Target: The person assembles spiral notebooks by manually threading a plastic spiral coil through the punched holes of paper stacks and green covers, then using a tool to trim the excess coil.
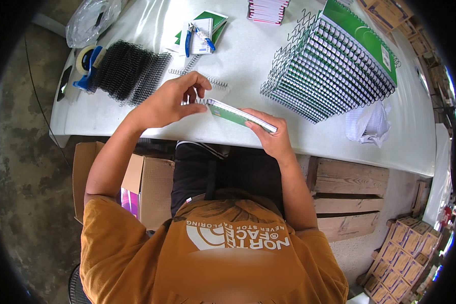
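Note:
My right hand point(271, 133) grips one end of a green-covered notebook point(230, 114), which I hold tilted above the near part of the table. A dark spiral binding coil point(203, 101) sticks out from the notebook's left end. Around that coil the fingers and thumb of my left hand point(175, 100) are curled, with the tips partly hidden. Just beyond my hands, loose coils point(215, 82) lie on the table. To the left is a heap of black coils point(121, 71).
Cutting pliers with blue handles point(189, 40) rest on small notebooks at the back. Tall stacked spiral notebooks point(334, 61) stand at the right, beside a white plastic bag point(370, 124). A blue tape dispenser point(87, 68) sits at the left. Below the white table point(187, 133) is an open cardboard box point(157, 187).

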Demonstrator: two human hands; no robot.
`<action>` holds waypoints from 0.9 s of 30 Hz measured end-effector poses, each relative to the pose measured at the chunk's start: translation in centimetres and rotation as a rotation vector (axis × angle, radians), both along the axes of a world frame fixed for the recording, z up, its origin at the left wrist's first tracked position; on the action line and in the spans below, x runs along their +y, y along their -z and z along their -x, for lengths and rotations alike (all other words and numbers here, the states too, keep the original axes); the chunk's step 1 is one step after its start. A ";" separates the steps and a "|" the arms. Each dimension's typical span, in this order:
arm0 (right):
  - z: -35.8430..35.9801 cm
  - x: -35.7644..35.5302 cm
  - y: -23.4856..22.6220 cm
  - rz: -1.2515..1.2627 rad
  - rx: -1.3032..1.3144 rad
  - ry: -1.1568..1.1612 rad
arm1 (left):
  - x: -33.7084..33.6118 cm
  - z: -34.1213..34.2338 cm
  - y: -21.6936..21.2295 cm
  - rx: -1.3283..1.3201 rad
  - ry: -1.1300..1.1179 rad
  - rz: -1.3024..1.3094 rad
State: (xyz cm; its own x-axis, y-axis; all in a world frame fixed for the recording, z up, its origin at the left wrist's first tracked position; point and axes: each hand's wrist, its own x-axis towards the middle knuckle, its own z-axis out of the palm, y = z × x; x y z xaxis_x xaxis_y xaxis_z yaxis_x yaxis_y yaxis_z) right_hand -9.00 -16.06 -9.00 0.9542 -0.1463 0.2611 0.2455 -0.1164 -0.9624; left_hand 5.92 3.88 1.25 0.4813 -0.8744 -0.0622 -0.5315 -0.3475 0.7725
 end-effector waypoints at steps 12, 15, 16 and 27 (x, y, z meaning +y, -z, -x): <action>-0.2 -0.2 -1.0 0.083 -0.037 -0.090 | 0.8 -1.7 0.1 0.611 -0.102 -0.157; -0.2 -0.2 -0.8 0.117 -0.023 -0.088 | 0.8 -1.3 0.2 0.485 -0.038 -0.110; -0.3 -0.1 -0.8 0.102 -0.068 -0.066 | 0.7 -1.3 -0.1 0.456 -0.017 -0.127; 0.0 0.5 0.0 0.025 0.002 -0.043 | 0.3 -0.1 -0.3 -0.157 0.089 -0.112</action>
